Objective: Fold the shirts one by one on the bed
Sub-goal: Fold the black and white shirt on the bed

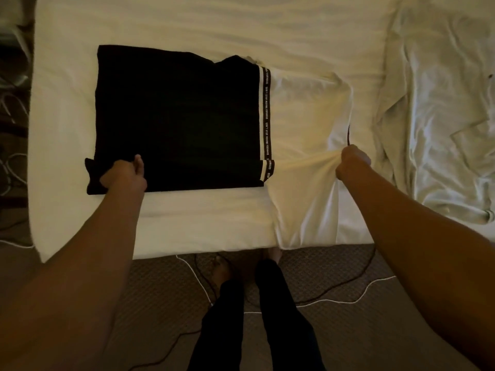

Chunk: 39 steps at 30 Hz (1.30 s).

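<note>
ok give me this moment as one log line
left hand: grips black shirt at near corner | right hand: pinches cream shirt beside it | black shirt: flat on bed

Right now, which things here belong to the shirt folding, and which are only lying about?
Belongs to the job: black shirt, gripped by the left hand; cream shirt, gripped by the right hand; bed under both.
Just lying about: crumpled pale cloth at the bed's right, perhaps bedding; cables on the floor.
</note>
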Tool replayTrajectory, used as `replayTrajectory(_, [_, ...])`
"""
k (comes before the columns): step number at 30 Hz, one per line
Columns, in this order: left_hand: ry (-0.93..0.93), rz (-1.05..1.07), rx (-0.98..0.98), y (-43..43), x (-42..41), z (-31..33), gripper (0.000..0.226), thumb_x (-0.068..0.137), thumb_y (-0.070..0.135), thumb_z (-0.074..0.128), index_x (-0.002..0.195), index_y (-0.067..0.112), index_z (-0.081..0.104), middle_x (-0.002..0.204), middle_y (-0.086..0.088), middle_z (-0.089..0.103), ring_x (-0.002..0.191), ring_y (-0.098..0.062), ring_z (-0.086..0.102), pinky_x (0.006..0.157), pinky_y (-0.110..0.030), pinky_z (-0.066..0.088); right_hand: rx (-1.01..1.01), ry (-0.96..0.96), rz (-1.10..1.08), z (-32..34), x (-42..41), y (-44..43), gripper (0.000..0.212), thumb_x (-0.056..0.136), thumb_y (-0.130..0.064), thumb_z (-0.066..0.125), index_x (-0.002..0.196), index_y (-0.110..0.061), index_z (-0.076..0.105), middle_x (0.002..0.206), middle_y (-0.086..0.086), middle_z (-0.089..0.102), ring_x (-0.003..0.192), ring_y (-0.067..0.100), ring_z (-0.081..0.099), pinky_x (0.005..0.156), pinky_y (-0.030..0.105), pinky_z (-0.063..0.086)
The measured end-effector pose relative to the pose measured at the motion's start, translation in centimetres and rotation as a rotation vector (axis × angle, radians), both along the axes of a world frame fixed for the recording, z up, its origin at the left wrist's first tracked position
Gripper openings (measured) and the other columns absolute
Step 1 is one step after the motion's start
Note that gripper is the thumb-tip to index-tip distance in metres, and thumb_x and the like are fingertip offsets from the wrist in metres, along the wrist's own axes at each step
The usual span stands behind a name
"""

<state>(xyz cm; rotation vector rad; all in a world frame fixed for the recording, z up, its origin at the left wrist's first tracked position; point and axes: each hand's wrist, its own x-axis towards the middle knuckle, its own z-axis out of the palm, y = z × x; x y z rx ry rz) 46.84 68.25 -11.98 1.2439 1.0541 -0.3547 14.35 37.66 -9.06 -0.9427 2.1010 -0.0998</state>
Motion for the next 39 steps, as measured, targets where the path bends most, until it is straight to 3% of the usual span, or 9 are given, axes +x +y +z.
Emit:
replayTrajectory(5, [-0.165, -0.339, 0.043, -0.9, -1.3, -2.3, 0.063, 0.099, 0.028, 0.061, 0.151, 0.014, 0.03, 0.125, -0.01, 0.059, 0.1, -0.017, 0.068, 0.078, -0.024, 0.059, -0.086, -0.386, -0.331, -2.9, 0.5, -1.2, 0.038, 0.096, -0.032, 0.059, 0.122, -0.004, 0.059, 0.085, 0.001, 0.062, 0.077, 0.018, 0.062, 0.079, 0.032, 0.052])
replayTrajectory(9, [-0.479, -0.777, 0.443, -1.7, -6.6, -2.8, 0.048, 0.097, 0.03, 0.063, 0.136, 0.01, 0.045, 0.1, -0.001, 0.063, 0.089, -0.02, 0.064, 0.079, -0.028, 0.053, -0.19, -0.205, 0.162, -4.9, -1.9, -1.4, 0.042, 0.089, -0.046, 0.056, 0.111, -0.012, 0.069, 0.101, 0.003, 0.071, 0.095, 0.021, 0.065, 0.095, 0.04, 0.051])
replayTrajectory(12, [-0.701, -1.029, 0.525, -2.6, -13.5, -2.3, 0.034, 0.099, 0.028, 0.06, 0.124, 0.006, 0.054, 0.094, 0.0, 0.061, 0.08, -0.005, 0.059, 0.072, -0.017, 0.049, -0.371, -0.051, 0.305, -3.5, -5.1, 0.9, 0.033, 0.093, -0.037, 0.058, 0.114, -0.012, 0.064, 0.108, 0.003, 0.068, 0.104, 0.02, 0.062, 0.088, 0.029, 0.047])
replayTrajectory(15, [-0.684, -1.323, 0.486, -3.9, -21.0, -2.1, 0.017, 0.097, 0.03, 0.061, 0.101, 0.014, 0.065, 0.079, 0.01, 0.062, 0.07, 0.005, 0.058, 0.064, -0.025, 0.049, -0.391, 0.042, 0.384, -2.6, -10.0, 3.9, 0.033, 0.095, -0.045, 0.055, 0.099, -0.014, 0.064, 0.09, -0.002, 0.064, 0.089, 0.019, 0.062, 0.076, 0.027, 0.042])
replayTrajectory(20, [-0.616, -1.831, 0.537, -3.9, -28.9, -3.4, 0.039, 0.093, 0.057, 0.054, 0.071, 0.025, 0.059, 0.057, 0.012, 0.056, 0.056, -0.002, 0.054, 0.052, -0.027, 0.037, -0.089, 0.241, 0.932, -2.9, -17.3, 9.9, 0.057, 0.086, -0.074, 0.047, 0.08, -0.023, 0.072, 0.076, -0.001, 0.067, 0.074, 0.023, 0.061, 0.069, 0.032, 0.046])
replayTrajectory(26, [-0.569, -1.997, 0.624, -3.6, -32.7, -4.2, 0.046, 0.09, 0.061, 0.055, 0.071, 0.02, 0.062, 0.062, 0.008, 0.059, 0.06, -0.013, 0.06, 0.056, -0.03, 0.044, 0.023, 0.113, 0.637, -4.6, -19.6, 15.3, 0.055, 0.08, -0.068, 0.064, 0.098, -0.017, 0.069, 0.094, 0.004, 0.07, 0.093, 0.025, 0.064, 0.078, 0.034, 0.049])
replayTrajectory(30, [-0.194, -1.923, 0.832, -3.6, -34.0, -5.1, 0.07, 0.078, 0.078, 0.057, 0.082, 0.008, 0.065, 0.074, -0.003, 0.066, 0.069, -0.027, 0.066, 0.066, -0.033, 0.052, 0.013, -0.159, 0.337, -6.9, -20.0, 16.8, 0.044, 0.079, -0.035, 0.08, 0.109, -0.011, 0.058, 0.109, 0.008, 0.065, 0.103, 0.025, 0.062, 0.083, 0.034, 0.051])
replayTrajectory(33, [-0.021, -1.722, 0.604, -3.0, -34.6, -6.3, 0.054, 0.074, 0.068, 0.071, 0.075, 0.013, 0.072, 0.068, -0.006, 0.073, 0.061, -0.026, 0.072, 0.072, -0.039, 0.062, 0.001, -0.231, 0.329, -8.0, -20.2, 17.7, 0.029, 0.083, -0.031, 0.077, 0.103, -0.016, 0.062, 0.105, 0.002, 0.067, 0.101, 0.021, 0.063, 0.089, 0.038, 0.053])
replayTrajectory(39, [-0.321, -1.69, 0.705, 0.1, -36.7, -4.3, 0.025, 0.084, 0.047, 0.073, 0.088, 0.023, 0.075, 0.084, 0.006, 0.073, 0.081, -0.015, 0.065, 0.072, -0.026, 0.047, 0.016, -0.319, 0.591, -6.8, -21.7, 18.9, 0.015, 0.099, -0.03, 0.054, 0.104, -0.016, 0.052, 0.104, 0.007, 0.067, 0.086, 0.024, 0.062, 0.075, 0.036, 0.051])
